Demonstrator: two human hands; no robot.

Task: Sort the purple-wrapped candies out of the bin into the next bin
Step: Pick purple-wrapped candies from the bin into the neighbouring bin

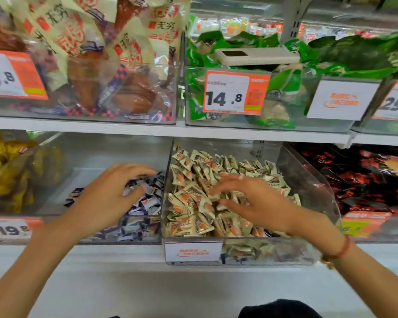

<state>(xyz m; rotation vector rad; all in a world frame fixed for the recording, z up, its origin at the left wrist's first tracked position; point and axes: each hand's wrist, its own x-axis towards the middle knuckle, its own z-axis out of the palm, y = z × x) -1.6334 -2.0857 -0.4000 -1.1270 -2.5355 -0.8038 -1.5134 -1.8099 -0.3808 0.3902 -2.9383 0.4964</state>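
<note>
a shopper's left hand (106,198) hovers with fingers spread and holding nothing over a heap of small purple-and-white wrapped candies (145,203) in a clear plastic shelf bin (55,157), while the right hand (253,200), fingers also spread and relaxed, rests on a pile of cream-and-orange wrapped candies (193,203) in the pulled-out clear plastic bin (308,180) just beside it. a few purple wrappers show through that bin's front wall, below the right wrist, so the stragglers likely sit deep. the step reads as searching: raking the cream pile gently apart with flat fingers, then pinching each purple piece singly, should keep others from spilling over the low front lip. above the hands, orange price tags read "14.8" (236,92), "9.8" (12,76) and "29." (395,102); left of the left wrist another reads "19". red characters "无穷" mark the cream snack bags (161,25) overhead. smaller print is too blurred to read.
</note>
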